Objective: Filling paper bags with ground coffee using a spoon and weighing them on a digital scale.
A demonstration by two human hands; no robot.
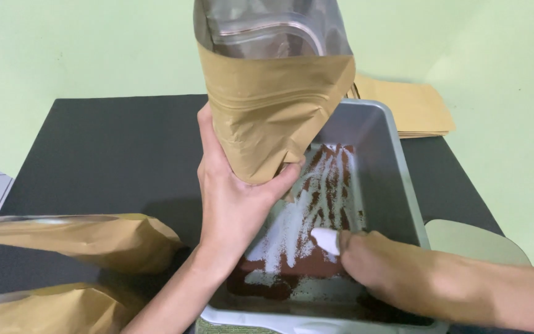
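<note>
My left hand [233, 198] grips the bottom of a brown paper pouch [273, 117] with a clear window, holding it upright above a grey metal tray [397, 179]. The tray's floor carries smears and a low heap of dark brown powder [292, 269]. Inside the tray, my right hand [384, 269] is closed on a small white scoop [326, 240], whose tip rests on the tray floor beside the powder.
The tray sits on a black table [112, 154]. Two filled brown pouches [94, 241] lie at the near left. A stack of flat brown pouches [412, 105] lies behind the tray. A pale rounded object [477, 241] is at the right edge.
</note>
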